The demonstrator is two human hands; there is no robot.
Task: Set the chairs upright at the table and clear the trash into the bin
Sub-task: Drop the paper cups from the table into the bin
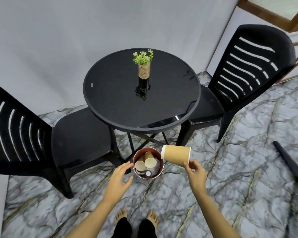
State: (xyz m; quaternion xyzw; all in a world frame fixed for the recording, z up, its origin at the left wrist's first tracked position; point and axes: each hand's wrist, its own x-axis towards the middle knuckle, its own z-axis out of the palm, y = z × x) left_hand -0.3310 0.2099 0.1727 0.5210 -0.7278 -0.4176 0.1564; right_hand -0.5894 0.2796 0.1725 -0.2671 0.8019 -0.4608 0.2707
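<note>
Kraft-brown paper cup [176, 155] lies tipped sideways in the right hand [195, 170], pinched at its rim at 3 o'clock of the bin [159, 169]. The bin holds 2 paper cups [146, 162] and other trash. Left hand [119, 177], fingers spread, empty, hovers at its 9 o'clock. Both chairs [79, 134] stand upright at the table [110, 93].

The right hand [195, 170] pinches a tilted brown paper cup [176, 155] beside the round bin [159, 170]. The left hand [120, 176] hovers open, perhaps touching its rim. Both black chairs [244, 74] stand upright.
</note>
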